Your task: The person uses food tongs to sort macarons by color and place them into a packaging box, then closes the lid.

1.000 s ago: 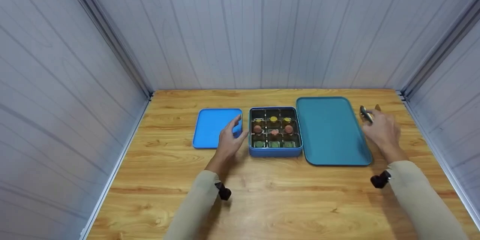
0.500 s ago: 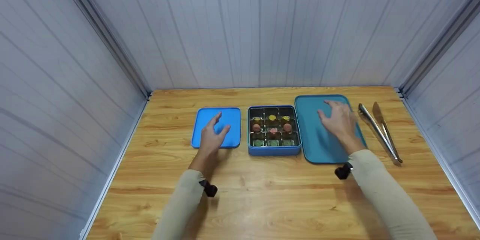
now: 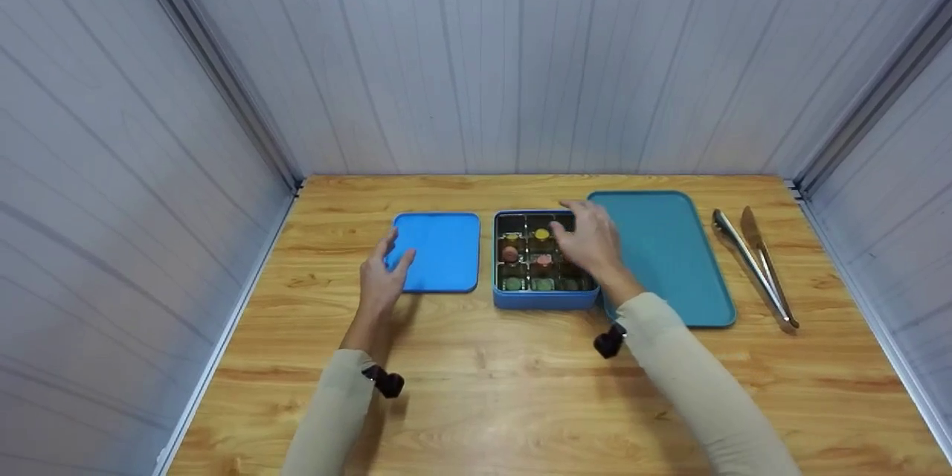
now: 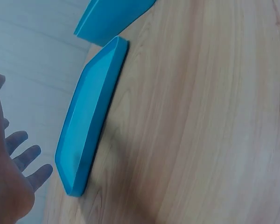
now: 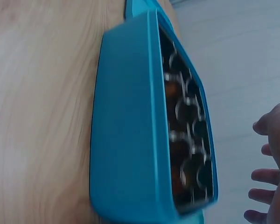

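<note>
The right hand hovers over the right-hand columns of the open blue rectangular tin with a nine-cell divider, its fingers spread and lightly bent, holding nothing; whether they touch the tin's rim or contents cannot be told, since the hand itself covers those cells in the head view and the right wrist view is blurred. In the cells that show, small round pieces in yellow, reddish-brown and green sit one to a cell, too small to identify further. The tin stands on the light wooden surface, between the flat blue rectangular lid on its left and the larger teal rectangular tray on its right, whose near left corner is hidden behind the right forearm. The left hand lies at the lid's left edge with fingers apart and straight, gripping nothing; the head view does not settle whether its fingertips rest on the lid or hang just above it, and in the left wrist view only the palm's edge and some fingers enter the frame beside the lid. A pair of long metal tongs lies well to the right of the tray, untouched.
</note>
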Motion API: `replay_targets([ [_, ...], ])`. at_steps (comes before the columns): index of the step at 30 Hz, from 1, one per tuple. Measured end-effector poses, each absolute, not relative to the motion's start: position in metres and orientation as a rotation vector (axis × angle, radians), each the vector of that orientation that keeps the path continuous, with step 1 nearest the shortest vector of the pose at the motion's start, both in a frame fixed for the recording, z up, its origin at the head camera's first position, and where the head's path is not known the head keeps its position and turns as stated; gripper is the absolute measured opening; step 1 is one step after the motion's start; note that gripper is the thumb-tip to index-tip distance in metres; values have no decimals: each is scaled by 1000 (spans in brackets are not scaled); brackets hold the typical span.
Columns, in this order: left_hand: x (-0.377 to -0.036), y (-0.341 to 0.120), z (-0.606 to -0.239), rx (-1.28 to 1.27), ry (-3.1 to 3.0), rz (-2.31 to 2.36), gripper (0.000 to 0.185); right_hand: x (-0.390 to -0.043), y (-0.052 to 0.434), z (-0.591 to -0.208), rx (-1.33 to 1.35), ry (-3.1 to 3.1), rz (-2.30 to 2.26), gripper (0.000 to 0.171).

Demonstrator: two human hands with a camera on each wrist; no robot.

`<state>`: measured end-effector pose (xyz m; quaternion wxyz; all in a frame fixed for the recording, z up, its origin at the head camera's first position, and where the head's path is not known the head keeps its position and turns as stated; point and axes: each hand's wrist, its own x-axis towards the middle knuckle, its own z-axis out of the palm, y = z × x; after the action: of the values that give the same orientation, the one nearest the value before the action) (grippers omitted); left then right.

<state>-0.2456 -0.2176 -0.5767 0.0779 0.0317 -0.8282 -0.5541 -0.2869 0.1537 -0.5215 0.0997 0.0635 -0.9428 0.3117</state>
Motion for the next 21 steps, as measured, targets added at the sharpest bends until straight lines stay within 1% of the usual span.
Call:
replay_targets([
  [5, -240, -231, -573, 112, -2431, -1671, 63, -284, 115, -515, 277, -2779, 980, 49],
  [11, -236, -248, -567, 139, -2461, -1667, 66, -276, 76, -509, 349, -2777, 1062, 48],
  [17, -246, -257, -555, 168, -2587, -1662, 72, -272, 43, -513, 403, -2731, 1261, 48],
  [21, -256, -258, -546, 221, -2652, -1695, 75, -272, 23, -517, 375, -2729, 1380, 53],
])
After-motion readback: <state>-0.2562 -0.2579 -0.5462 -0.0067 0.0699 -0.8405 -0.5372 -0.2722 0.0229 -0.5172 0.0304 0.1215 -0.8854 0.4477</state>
